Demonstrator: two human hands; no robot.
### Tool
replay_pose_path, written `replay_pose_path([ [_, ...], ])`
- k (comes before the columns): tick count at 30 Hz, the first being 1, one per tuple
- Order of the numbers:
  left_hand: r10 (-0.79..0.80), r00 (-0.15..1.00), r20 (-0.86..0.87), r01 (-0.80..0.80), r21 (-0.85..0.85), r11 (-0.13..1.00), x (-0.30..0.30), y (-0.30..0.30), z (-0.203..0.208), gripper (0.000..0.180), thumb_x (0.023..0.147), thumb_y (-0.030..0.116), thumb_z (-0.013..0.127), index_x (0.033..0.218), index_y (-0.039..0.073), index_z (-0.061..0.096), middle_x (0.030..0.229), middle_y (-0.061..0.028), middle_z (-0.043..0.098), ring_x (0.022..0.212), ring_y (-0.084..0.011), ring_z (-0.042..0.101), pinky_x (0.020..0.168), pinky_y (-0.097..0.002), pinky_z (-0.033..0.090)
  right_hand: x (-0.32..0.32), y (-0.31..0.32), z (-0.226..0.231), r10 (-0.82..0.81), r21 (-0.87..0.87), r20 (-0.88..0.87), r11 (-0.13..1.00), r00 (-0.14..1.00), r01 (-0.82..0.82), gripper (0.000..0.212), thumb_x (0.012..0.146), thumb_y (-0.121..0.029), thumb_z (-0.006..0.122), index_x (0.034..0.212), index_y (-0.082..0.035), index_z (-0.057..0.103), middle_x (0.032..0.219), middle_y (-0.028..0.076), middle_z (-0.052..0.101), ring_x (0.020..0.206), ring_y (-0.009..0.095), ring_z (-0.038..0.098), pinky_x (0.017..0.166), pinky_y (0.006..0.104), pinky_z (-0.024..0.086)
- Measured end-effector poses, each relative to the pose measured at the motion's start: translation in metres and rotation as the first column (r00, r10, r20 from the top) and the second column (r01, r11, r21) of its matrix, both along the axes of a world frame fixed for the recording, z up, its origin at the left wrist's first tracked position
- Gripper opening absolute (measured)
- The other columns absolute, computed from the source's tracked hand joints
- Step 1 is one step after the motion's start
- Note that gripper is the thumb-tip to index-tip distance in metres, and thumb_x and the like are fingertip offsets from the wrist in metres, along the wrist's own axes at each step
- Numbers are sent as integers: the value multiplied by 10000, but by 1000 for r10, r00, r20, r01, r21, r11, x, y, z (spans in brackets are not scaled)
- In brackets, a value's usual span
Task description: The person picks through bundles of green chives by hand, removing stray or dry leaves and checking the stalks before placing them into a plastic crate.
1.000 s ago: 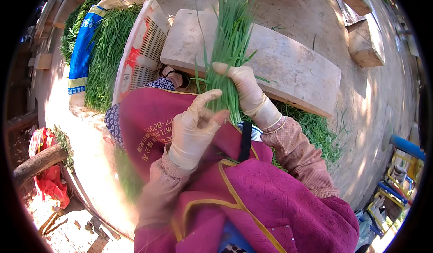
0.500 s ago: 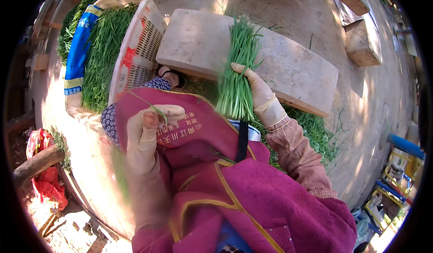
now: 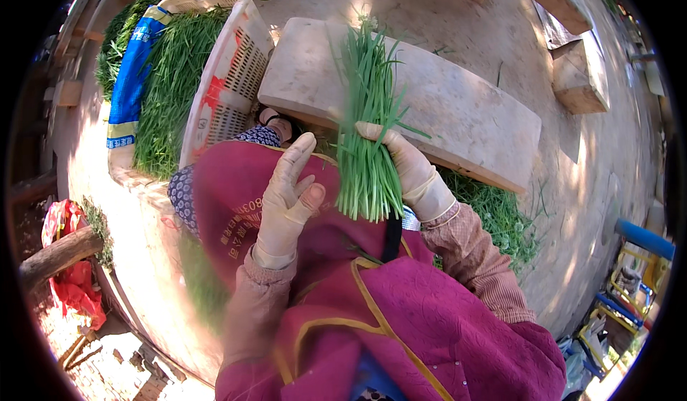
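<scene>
A gloved right hand (image 3: pixel 408 168) grips a bunch of green chives (image 3: pixel 368 136) upright above a pale stone slab (image 3: pixel 458 108), cut ends down by the red apron (image 3: pixel 300 208). The gloved left hand (image 3: pixel 286 201) hovers just beside the bunch, fingers spread and empty. A white basket (image 3: pixel 229 79) of more greens stands to the left. Squaring the bunch well likely means a firm low grip while the free hand evens the ends and combs out strays.

Chive bunch (image 3: pixel 368 140): long thin green leaves, cut ends down, tips fanning upward. Held roughly upright, slightly tilted, above the apron (image 3: pixel 308 222) and in front of the stone slab (image 3: pixel 458 108).
</scene>
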State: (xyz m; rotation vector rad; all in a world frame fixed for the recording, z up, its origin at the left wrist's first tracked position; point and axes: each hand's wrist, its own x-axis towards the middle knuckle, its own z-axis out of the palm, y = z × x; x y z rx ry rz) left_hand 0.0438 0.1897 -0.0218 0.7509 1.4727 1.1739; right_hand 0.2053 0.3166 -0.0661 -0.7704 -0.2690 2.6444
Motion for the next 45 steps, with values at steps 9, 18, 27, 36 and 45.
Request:
replay_pose_path([
  [9, -125, 876, 466, 34, 199, 979, 21, 12, -37, 1203, 693, 394, 875, 1536, 77, 77, 1425, -100, 343, 1318, -227, 356, 1074, -379, 341, -23, -18, 15, -82, 201, 117, 978, 990, 57, 248, 930, -195, 613, 1093, -10, 638, 967, 46, 666, 824, 131, 629, 718, 297, 524],
  [18, 71, 822, 565, 23, -157, 987, 34, -4, -40, 608, 697, -15, 760, 1249, 18, 508, 1100, -71, 625, 905, -174, 633, 782, -305, 524, -25, -36, 15, -148, 366, 288, 930, 946, 34, 271, 906, -205, 671, 1085, -3, 650, 943, 23, 661, 792, 82, 601, 675, 250, 494],
  [27, 131, 627, 767, 163, -294, 942, -16, -70, -8, 725, 655, 11, 654, 1354, -6, 465, 1291, -217, 566, 772, -166, 611, 571, -284, 472, 57, -24, -21, -169, 558, 259, 830, 951, -4, 457, 962, -219, 593, 1328, 47, 530, 1158, 104, 673, 1000, 147, 622, 933, 273, 469],
  [36, 221, 694, 686, 117, -410, 905, -12, -94, 1, 678, 644, -48, 647, 1307, -32, 502, 1262, -175, 604, 723, -171, 664, 674, -285, 531, 66, -23, 44, -564, 861, 417, 495, 713, -112, 292, 908, 31, 491, 1131, 44, 679, 1138, 97, 678, 1129, 173, 578, 1004, 286, 421],
  [45, 232, 748, 621, 68, -420, 905, -3, -109, -2, 622, 679, -78, 651, 1286, -32, 519, 1190, -132, 635, 790, -146, 652, 709, -286, 538, 3, -40, 72, -439, 785, 442, -232, 782, -574, 527, 590, -333, 851, 1095, -227, 742, 1404, 88, 518, 1381, 379, 336, 1100, 487, 279],
])
